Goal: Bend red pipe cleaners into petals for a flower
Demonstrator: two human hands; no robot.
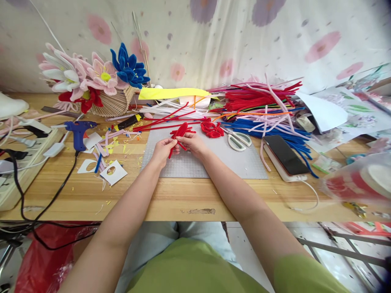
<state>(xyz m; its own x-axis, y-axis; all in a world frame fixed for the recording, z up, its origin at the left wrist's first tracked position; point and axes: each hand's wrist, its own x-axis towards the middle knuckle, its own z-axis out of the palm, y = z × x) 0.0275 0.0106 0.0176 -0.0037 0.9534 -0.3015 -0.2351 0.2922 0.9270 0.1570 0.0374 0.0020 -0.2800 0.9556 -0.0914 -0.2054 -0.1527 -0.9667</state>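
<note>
Between my two hands is a bunch of red pipe cleaners [181, 130], some bent into a petal-like loop, held above the grey cutting mat [183, 167]. My left hand [165, 149] pinches its lower left side, and my right hand [193, 144] grips it from the right with fingers closed. My fingers hide part of the bunch. Just beyond my right hand lies a pile of looped red pipe cleaner pieces [212, 129]. Scissors with pale handles [239, 141] rest on the mat to the right of that pile.
At the left are a blue glue gun [79, 132], paper scraps [114, 173] and a power strip [26, 175]. Pipe cleaner flowers [104, 76] stand behind. Bundles of pipe cleaners [256, 97] lie at the back. A phone [286, 154] and a plastic cup [360, 179] are at the right.
</note>
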